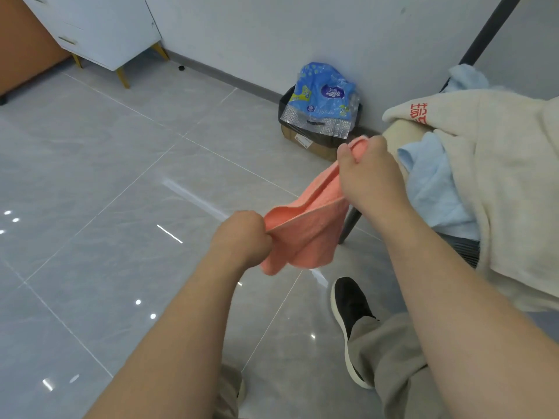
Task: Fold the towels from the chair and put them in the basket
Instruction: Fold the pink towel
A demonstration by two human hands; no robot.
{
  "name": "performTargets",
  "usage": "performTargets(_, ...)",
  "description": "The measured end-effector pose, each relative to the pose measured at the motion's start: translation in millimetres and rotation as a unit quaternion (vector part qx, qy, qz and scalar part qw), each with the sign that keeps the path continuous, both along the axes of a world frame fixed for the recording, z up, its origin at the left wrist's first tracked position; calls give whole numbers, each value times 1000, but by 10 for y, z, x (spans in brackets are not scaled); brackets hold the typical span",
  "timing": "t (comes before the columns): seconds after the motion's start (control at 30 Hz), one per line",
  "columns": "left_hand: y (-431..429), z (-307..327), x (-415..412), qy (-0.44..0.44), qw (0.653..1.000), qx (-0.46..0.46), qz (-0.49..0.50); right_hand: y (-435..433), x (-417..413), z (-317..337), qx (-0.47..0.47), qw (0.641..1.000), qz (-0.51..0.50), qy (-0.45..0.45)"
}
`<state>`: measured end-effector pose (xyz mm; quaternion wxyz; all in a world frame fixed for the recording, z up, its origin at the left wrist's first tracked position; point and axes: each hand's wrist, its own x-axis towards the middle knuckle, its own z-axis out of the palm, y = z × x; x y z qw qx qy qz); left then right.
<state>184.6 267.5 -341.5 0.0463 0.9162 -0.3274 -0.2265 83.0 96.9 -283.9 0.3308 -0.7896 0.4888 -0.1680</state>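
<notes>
The left hand (242, 237) was near the middle of the frame, with its fingers curled tight on one end of a pink towel (305, 234). The right hand (369, 173) was higher and more to the right, pinching the other end of the same towel. The towel hung between the two hands, above the grey floor (90, 176), and its loose part sagged down under them. A chair (351, 220) stood on the right side of the frame, but only a dark leg and a bit of pale seat showed. A big cream towel (514, 192) with red letters lay over the chair, and a blue towel (435, 192) lay partly under it. By the wall at the top middle sat a box with a blue plastic pack (323, 95) on top. A white cabinet (106, 25) stood at the upper left. A black shoe (351, 309) was on the floor at the lower right.
</notes>
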Motion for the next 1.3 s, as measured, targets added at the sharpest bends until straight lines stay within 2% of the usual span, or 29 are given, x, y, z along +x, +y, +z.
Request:
performTargets(0.1,37,200,27,50,991,-118,49,27,1,-111,-3,995,49,86)
performTargets(0.2,6,332,-1,113,958,-229,128,64,-8,-155,-2,986,123,114)
performTargets(0.33,-27,354,8,246,881,-323,242,134,18,-109,17,980,190,59)
performTargets(0.43,-22,339,50,339,808,-372,306,213,41,-40,120,964,236,-15)
performTargets(0.5,-9,361,71,373,765,-398,343,266,41,-14,190,939,285,-37)
performTargets(0.6,8,440,82,399,730,-415,369,321,47,-45,199,915,350,-25)
performTargets(0.73,10,468,77,417,699,-425,396,373,70,-120,129,920,369,0)
performTargets(0.9,10,440,77,424,703,-416,391,433,92,-179,27,930,367,7)
performTargets(0.97,8,429,87,434,691,-423,393,442,110,-190,-8,936,352,10)
performTargets(1.1,8,487,72,486,632,-440,415,440,105,-170,3,952,305,-41)
performTargets(1.3,-17,506,49,481,609,-433,458,448,97,-161,-7,944,328,-35)
